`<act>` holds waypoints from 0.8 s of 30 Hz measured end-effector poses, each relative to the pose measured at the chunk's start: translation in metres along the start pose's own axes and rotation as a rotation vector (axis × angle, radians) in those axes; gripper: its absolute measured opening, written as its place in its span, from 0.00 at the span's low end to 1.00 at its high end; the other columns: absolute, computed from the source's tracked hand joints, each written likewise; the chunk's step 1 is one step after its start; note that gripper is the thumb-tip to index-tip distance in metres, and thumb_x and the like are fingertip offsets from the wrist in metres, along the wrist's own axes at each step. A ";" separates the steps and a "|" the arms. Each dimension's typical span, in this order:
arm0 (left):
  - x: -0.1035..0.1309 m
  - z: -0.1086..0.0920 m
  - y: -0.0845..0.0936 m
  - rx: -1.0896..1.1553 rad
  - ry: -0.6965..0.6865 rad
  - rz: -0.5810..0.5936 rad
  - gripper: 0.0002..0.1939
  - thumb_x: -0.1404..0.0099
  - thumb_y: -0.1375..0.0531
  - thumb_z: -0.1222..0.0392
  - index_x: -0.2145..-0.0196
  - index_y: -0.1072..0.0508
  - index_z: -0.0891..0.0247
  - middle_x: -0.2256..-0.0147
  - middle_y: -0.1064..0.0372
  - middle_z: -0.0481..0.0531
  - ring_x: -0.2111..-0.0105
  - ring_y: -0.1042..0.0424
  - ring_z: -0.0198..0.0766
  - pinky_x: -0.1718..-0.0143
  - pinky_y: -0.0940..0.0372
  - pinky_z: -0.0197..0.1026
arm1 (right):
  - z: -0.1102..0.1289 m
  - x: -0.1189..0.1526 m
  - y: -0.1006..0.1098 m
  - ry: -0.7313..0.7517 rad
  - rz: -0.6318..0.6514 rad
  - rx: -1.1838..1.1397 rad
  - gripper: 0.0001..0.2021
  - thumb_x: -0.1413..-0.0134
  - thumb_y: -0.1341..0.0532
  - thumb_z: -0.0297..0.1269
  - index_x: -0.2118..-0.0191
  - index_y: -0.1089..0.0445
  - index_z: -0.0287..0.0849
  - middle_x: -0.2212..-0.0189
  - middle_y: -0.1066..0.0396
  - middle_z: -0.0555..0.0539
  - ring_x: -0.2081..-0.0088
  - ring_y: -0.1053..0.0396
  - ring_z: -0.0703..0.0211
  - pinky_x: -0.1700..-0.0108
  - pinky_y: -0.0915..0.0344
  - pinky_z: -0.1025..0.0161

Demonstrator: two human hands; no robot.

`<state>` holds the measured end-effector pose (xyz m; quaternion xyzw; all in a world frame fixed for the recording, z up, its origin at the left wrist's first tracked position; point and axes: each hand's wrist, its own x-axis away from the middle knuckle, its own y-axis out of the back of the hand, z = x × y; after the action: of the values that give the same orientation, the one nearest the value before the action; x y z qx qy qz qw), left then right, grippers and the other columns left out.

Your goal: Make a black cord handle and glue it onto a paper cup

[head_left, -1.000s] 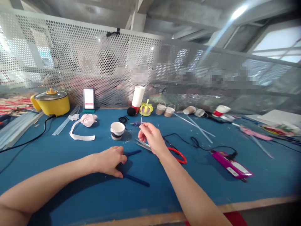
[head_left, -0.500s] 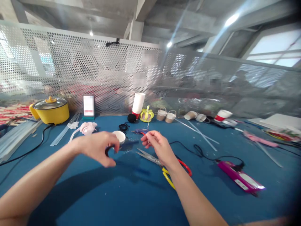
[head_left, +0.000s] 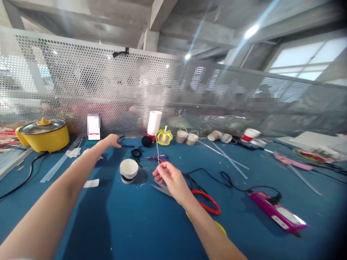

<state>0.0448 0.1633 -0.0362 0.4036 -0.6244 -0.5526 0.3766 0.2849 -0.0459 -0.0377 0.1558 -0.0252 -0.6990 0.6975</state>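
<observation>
My left hand reaches to the back of the table, with a thin dark stick right at its fingertips. Its fingers are small and partly hidden, so whether they grip the stick is unclear. A thin white twisted cord rises from the pinched fingertips of my right hand. Beneath that wrist lie large scissors, partly covered, with a red handle loop showing. A small white cup with a dark band stands upright between my arms. Behind it are loose black cord and a black yarn ball.
A yellow electric pot is at the left and a lit phone by the perforated screen. A yellow pumpkin-shaped piece, a blue glue gun and small baskets sit ahead. A purple power strip lies right.
My left hand has moved from beside the cup to the back of the table, leaving the cup in full view. My right hand still pinches the cord. The view has shifted slightly.
</observation>
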 end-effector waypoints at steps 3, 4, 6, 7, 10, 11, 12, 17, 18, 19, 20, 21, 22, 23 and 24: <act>-0.004 0.005 -0.013 0.048 -0.036 0.000 0.16 0.40 0.43 0.56 0.57 0.32 0.67 0.57 0.34 0.56 0.59 0.33 0.42 0.58 0.37 0.46 | -0.002 0.000 -0.001 -0.001 0.008 0.007 0.14 0.49 0.45 0.49 0.72 0.39 0.41 0.74 0.31 0.47 0.75 0.34 0.64 0.74 0.37 0.64; -0.004 0.006 -0.015 0.068 -0.045 -0.007 0.16 0.42 0.42 0.57 0.57 0.32 0.67 0.57 0.33 0.56 0.58 0.33 0.42 0.56 0.38 0.46 | -0.003 0.000 -0.001 -0.004 0.010 0.007 0.14 0.49 0.45 0.49 0.72 0.39 0.41 0.74 0.31 0.47 0.75 0.34 0.64 0.74 0.37 0.65; -0.003 0.004 -0.016 0.114 -0.053 -0.040 0.19 0.48 0.38 0.60 0.57 0.30 0.66 0.56 0.32 0.58 0.55 0.35 0.45 0.53 0.41 0.44 | -0.004 0.000 -0.002 -0.010 0.015 0.012 0.14 0.49 0.45 0.48 0.72 0.39 0.41 0.74 0.31 0.47 0.74 0.34 0.63 0.74 0.37 0.65; -0.001 0.002 -0.015 0.138 -0.051 -0.067 0.21 0.51 0.37 0.62 0.57 0.30 0.65 0.55 0.32 0.59 0.53 0.36 0.47 0.52 0.42 0.44 | -0.005 -0.001 -0.003 -0.012 0.018 0.017 0.14 0.49 0.45 0.48 0.72 0.39 0.41 0.74 0.31 0.47 0.74 0.34 0.63 0.73 0.37 0.65; 0.012 -0.013 -0.002 0.223 -0.044 -0.165 0.23 0.53 0.38 0.65 0.55 0.31 0.66 0.50 0.36 0.63 0.48 0.41 0.54 0.50 0.46 0.50 | -0.006 0.000 -0.004 -0.019 0.028 0.034 0.13 0.49 0.45 0.47 0.72 0.39 0.41 0.74 0.31 0.47 0.73 0.33 0.63 0.72 0.37 0.65; 0.021 -0.020 0.005 0.261 -0.052 -0.194 0.22 0.51 0.39 0.65 0.56 0.31 0.68 0.50 0.36 0.64 0.48 0.41 0.54 0.50 0.46 0.51 | -0.006 0.000 -0.006 -0.022 0.035 0.035 0.13 0.49 0.44 0.47 0.72 0.38 0.40 0.73 0.31 0.47 0.73 0.33 0.63 0.72 0.37 0.65; 0.033 -0.029 0.011 0.304 -0.067 -0.218 0.20 0.48 0.41 0.63 0.56 0.30 0.69 0.51 0.35 0.65 0.50 0.40 0.53 0.50 0.45 0.50 | -0.005 0.001 -0.007 -0.023 0.045 0.030 0.13 0.50 0.44 0.46 0.71 0.38 0.40 0.73 0.31 0.47 0.72 0.33 0.63 0.72 0.38 0.65; 0.115 -0.079 0.025 0.846 -0.294 -0.214 0.20 0.38 0.50 0.55 0.52 0.34 0.67 0.59 0.29 0.58 0.61 0.30 0.40 0.61 0.36 0.41 | 0.001 0.012 -0.025 -0.023 0.146 -0.078 0.13 0.53 0.41 0.46 0.72 0.36 0.40 0.76 0.34 0.50 0.74 0.36 0.65 0.74 0.40 0.67; 0.130 -0.088 0.023 1.075 -0.353 -0.176 0.20 0.40 0.47 0.55 0.52 0.35 0.67 0.60 0.28 0.58 0.62 0.29 0.39 0.62 0.35 0.42 | 0.003 0.015 -0.029 -0.030 0.182 -0.105 0.13 0.53 0.40 0.46 0.72 0.36 0.40 0.77 0.35 0.51 0.75 0.37 0.66 0.76 0.40 0.67; 0.142 -0.096 0.021 1.227 -0.372 -0.164 0.19 0.42 0.44 0.56 0.54 0.34 0.67 0.63 0.27 0.57 0.65 0.29 0.38 0.64 0.34 0.41 | 0.004 0.018 -0.033 -0.039 0.218 -0.128 0.13 0.54 0.40 0.46 0.73 0.36 0.40 0.78 0.36 0.52 0.76 0.38 0.66 0.76 0.41 0.68; 0.151 -0.102 0.020 1.318 -0.346 -0.182 0.15 0.43 0.43 0.57 0.59 0.32 0.67 0.68 0.27 0.54 0.69 0.29 0.35 0.66 0.34 0.40 | 0.005 0.020 -0.037 -0.047 0.249 -0.145 0.13 0.54 0.39 0.46 0.73 0.36 0.40 0.79 0.37 0.52 0.77 0.39 0.67 0.77 0.41 0.68; 0.157 -0.106 0.018 1.383 -0.313 -0.192 0.11 0.44 0.42 0.58 0.65 0.30 0.68 0.73 0.28 0.52 0.73 0.30 0.33 0.68 0.34 0.38 | 0.006 0.022 -0.039 -0.052 0.269 -0.158 0.13 0.55 0.39 0.46 0.73 0.36 0.40 0.79 0.37 0.52 0.77 0.39 0.67 0.77 0.42 0.68; 0.161 -0.109 0.017 1.447 -0.294 -0.210 0.09 0.45 0.41 0.59 0.69 0.30 0.67 0.76 0.29 0.50 0.75 0.30 0.32 0.70 0.35 0.37 | 0.007 0.024 -0.041 -0.055 0.279 -0.170 0.13 0.55 0.39 0.46 0.72 0.35 0.40 0.79 0.37 0.53 0.77 0.40 0.67 0.77 0.42 0.68; 0.162 -0.110 0.017 1.499 -0.275 -0.237 0.08 0.46 0.41 0.59 0.71 0.31 0.67 0.77 0.30 0.48 0.77 0.31 0.31 0.71 0.35 0.36 | 0.008 0.025 -0.043 -0.056 0.276 -0.186 0.14 0.55 0.38 0.46 0.71 0.35 0.40 0.79 0.37 0.53 0.77 0.40 0.67 0.77 0.42 0.67; 0.162 -0.110 0.017 1.548 -0.261 -0.263 0.08 0.46 0.40 0.59 0.72 0.31 0.68 0.78 0.30 0.48 0.78 0.31 0.30 0.72 0.35 0.36 | 0.008 0.026 -0.044 -0.056 0.265 -0.206 0.14 0.56 0.38 0.47 0.71 0.35 0.40 0.79 0.37 0.52 0.77 0.39 0.67 0.77 0.42 0.67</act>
<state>0.0811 -0.0268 -0.0035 0.5531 -0.8173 -0.0446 -0.1552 0.2409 -0.0715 -0.0456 0.0591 0.0069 -0.6040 0.7948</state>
